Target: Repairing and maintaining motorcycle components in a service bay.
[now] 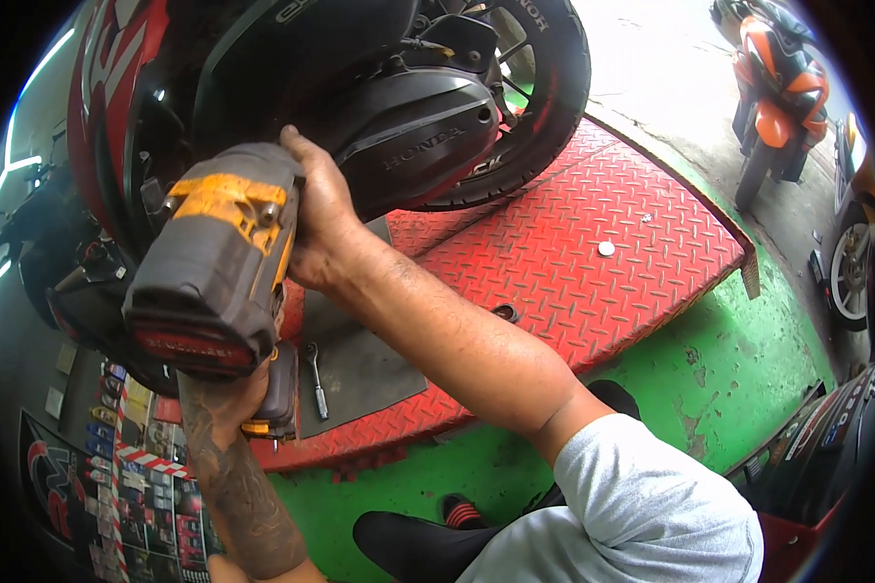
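Note:
Both my hands are on a bulky black-and-yellow cordless power tool [204, 262], held up close in front of me. Its front end points toward the motor scooter and cannot be seen. My right hand [323, 219] presses along its right side, thumb up near the top. Below the body, my tattooed left hand [251, 394] is wrapped round the tool, mostly hidden by it. Beyond stands the scooter, with a black engine cover [418, 136] and a rear wheel [554, 107]. A ratchet wrench [317, 381] lies on a grey mat [355, 355] beneath my right forearm.
The scooter stands on a red tread-plate lift platform [574, 214]. A white round cap [606, 249] and a dark ring-shaped part [506, 312] lie on it. Green floor [671, 389] surrounds the platform. An orange motorcycle [776, 121] is parked far right; packaged goods [156, 505] hang at left.

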Tool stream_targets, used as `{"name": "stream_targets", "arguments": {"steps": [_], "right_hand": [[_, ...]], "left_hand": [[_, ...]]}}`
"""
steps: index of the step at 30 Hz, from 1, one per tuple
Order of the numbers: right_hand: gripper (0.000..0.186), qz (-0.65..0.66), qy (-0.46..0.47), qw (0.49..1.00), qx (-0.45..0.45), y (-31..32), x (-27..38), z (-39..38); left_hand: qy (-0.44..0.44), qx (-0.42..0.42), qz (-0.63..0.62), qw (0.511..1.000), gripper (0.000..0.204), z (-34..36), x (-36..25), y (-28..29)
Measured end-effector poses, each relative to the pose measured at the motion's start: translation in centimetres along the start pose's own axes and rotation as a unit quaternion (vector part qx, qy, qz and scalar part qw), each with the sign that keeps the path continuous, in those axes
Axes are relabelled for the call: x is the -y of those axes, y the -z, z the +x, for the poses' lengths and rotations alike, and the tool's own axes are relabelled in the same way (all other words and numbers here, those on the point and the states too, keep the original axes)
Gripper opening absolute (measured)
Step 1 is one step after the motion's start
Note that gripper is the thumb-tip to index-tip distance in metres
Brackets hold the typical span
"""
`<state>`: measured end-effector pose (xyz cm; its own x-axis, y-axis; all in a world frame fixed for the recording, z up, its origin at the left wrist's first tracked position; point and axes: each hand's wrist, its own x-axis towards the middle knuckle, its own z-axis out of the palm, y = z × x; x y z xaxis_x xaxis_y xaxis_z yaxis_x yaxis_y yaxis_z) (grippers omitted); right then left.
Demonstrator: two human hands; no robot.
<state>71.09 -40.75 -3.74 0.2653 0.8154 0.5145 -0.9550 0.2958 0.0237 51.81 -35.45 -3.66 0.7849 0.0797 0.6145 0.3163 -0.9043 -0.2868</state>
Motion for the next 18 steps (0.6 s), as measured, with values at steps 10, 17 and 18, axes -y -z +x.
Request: {"name": "stream_targets", "arguments": {"steps": [10, 17, 18], "right_hand": [[0.047, -0.002, 0.018, 0.999, -0.046, 0.6, -0.2, -0.8], [0.035, -0.070, 0.053, 0.995, -0.040, -1.1, 0.7, -6.3], [0.034, -0.084, 0.072, 0.993, -0.038, -1.3, 1.5, -7.1]], "left_hand": [[0.148, 0.029, -0.171, 0.974, 0.037, 0.9, -3.2, -0.2], [-0.174, 0.003, 0.102, 0.979, 0.048, -2.0, -7.4, 1.1], [-0.175, 0.002, 0.101, 0.979, 0.048, -1.9, -7.4, 0.7]]}}
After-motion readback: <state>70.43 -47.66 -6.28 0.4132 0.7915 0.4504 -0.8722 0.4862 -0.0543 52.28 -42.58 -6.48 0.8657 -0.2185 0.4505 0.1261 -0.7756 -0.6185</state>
